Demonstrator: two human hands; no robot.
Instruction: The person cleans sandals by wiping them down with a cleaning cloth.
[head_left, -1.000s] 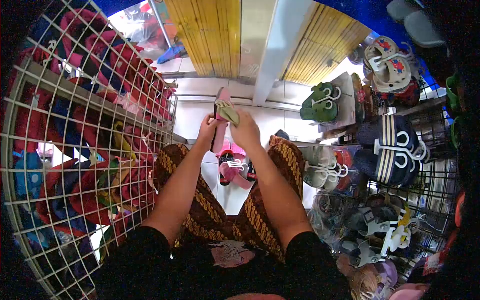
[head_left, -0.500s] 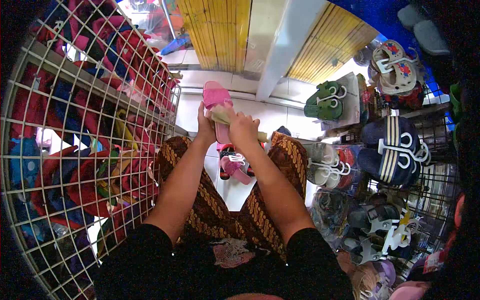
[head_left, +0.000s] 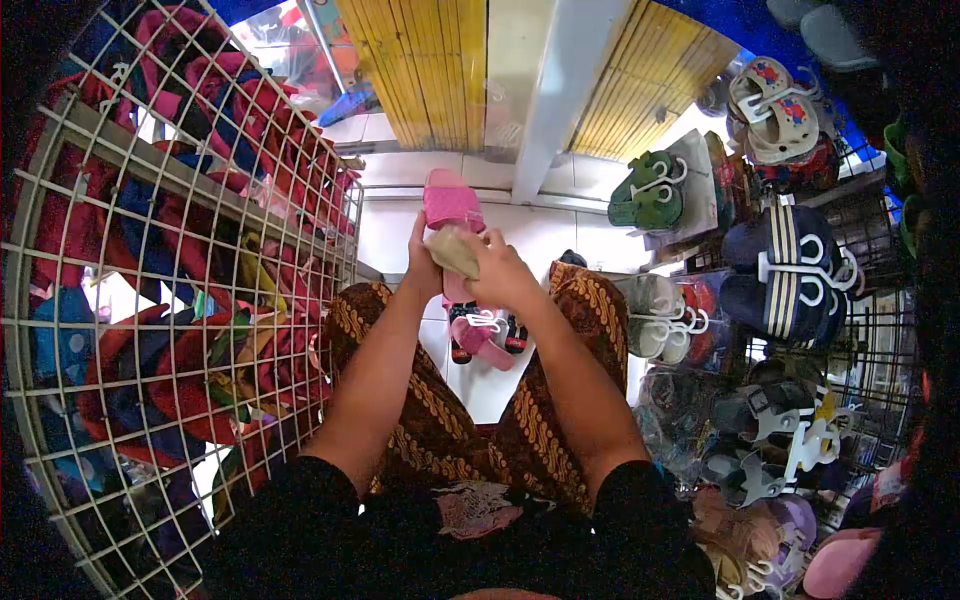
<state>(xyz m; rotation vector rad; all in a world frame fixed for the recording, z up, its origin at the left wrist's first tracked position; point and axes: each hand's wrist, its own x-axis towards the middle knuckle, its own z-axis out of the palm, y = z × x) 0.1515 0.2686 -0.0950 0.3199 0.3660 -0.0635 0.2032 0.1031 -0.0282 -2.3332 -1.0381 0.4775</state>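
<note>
A pink slide sandal (head_left: 453, 200) is held upright, its toe end pointing away from me. My left hand (head_left: 424, 258) grips the sandal's left edge, thumb along its side. My right hand (head_left: 500, 270) is closed on a crumpled beige cloth (head_left: 453, 251), which lies against the sandal just below its strap. Below both hands, between my knees, another pink sandal (head_left: 483, 343) with a white hanger sits on the floor next to dark and red footwear.
A wire grid rack (head_left: 180, 325) with red and blue items stands at the left. Hanging at the right are green sandals (head_left: 648, 190), beige clogs (head_left: 775, 112) and navy striped slides (head_left: 785, 275). Yellow slatted panels (head_left: 420, 70) stand beyond the tiled floor (head_left: 390, 225).
The held sandal and both hands have shifted slightly right in view. The cloth has moved a little down and right, and more of it shows above my right hand's fingers.
</note>
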